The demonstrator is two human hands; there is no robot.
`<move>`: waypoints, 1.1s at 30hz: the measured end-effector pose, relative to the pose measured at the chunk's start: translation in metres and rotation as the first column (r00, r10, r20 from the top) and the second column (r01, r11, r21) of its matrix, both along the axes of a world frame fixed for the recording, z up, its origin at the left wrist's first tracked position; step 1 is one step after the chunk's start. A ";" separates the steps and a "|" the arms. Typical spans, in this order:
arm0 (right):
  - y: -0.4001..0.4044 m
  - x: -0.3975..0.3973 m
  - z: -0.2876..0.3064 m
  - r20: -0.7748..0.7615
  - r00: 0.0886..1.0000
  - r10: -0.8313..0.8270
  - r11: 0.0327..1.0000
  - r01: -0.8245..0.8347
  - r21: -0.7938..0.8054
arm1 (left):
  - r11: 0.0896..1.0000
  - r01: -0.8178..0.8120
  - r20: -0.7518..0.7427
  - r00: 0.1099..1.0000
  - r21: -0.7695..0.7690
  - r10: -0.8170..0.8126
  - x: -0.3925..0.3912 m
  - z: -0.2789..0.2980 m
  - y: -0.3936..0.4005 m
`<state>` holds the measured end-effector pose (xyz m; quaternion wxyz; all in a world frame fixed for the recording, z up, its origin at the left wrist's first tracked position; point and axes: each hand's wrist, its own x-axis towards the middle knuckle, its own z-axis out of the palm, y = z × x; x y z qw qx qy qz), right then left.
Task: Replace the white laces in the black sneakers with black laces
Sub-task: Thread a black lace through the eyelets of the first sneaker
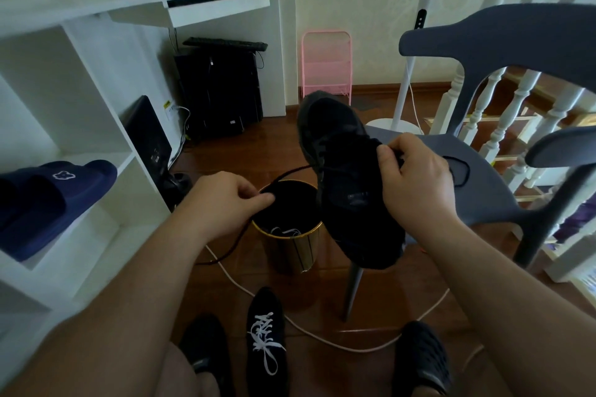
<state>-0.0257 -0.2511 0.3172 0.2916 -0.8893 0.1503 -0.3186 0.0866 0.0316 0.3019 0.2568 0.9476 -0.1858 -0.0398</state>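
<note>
One black mesh sneaker [351, 177], held tilted above the grey plastic chair [483, 177], is found partly relaced, the black cord lace [290, 172] being pinched in both the left grip [225, 200] and right grip [409, 171], while the second black sneaker [266, 332] on the wooden floor [322, 300] is noted as retaining white laces [264, 335].

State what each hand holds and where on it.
Left hand pinches one end of the black lace. Right hand grips the black sneaker at its upper edge, also pinching the lace's other end there.
</note>
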 end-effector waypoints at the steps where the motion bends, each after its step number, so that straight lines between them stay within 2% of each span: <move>1: 0.002 0.000 0.000 0.000 1.000 0.005 1.000 -0.005 0.007 | 0.997 0.010 0.046 0.999 -0.081 -0.006 -0.002 0.000 -0.004; 4: 0.008 0.001 -0.001 0.002 1.000 0.024 1.000 -0.024 0.018 | 0.957 0.079 0.213 0.977 -0.281 -0.018 -0.011 0.001 -0.018; 9: 0.015 0.004 -0.005 -0.032 0.997 0.072 0.997 -0.071 0.012 | 0.923 0.206 0.326 0.941 -0.325 -0.095 -0.027 -0.004 -0.040; 12: 0.010 0.008 -0.006 -0.079 0.989 0.127 0.979 -0.112 0.173 | 0.937 0.199 0.331 0.939 -0.287 -0.098 -0.026 -0.004 -0.040; 15: 0.006 0.006 -0.003 -0.146 0.956 0.254 0.909 -0.184 0.374 | 0.946 0.164 0.318 0.945 -0.278 -0.071 -0.026 -0.004 -0.036; 18: 0.006 0.003 -0.001 -0.169 0.938 0.301 0.867 -0.195 0.458 | 0.946 0.155 0.322 0.945 -0.284 -0.058 -0.027 -0.003 -0.034; 20: 0.007 0.002 0.000 -0.126 0.939 0.321 0.775 -0.184 0.605 | 0.936 0.170 0.302 0.950 -0.307 -0.073 -0.027 0.000 -0.033; 22: 0.007 0.003 0.003 -0.077 0.936 0.344 0.592 -0.153 0.791 | 0.935 0.185 0.312 0.946 -0.301 -0.086 -0.027 0.004 -0.032; 25: 0.005 0.004 0.006 -0.046 0.924 0.379 0.364 -0.103 0.926 | 0.927 0.187 0.350 0.935 -0.326 -0.066 -0.027 0.009 -0.032; 29: 0.005 0.006 0.005 -0.042 0.910 0.412 0.237 -0.063 0.969 | 0.890 0.210 0.367 0.929 -0.404 -0.053 -0.033 0.011 -0.035; 33: -0.001 0.005 0.005 0.017 0.884 0.466 0.135 -0.090 0.987 | 0.864 0.195 0.355 0.935 -0.464 -0.020 -0.035 0.012 -0.034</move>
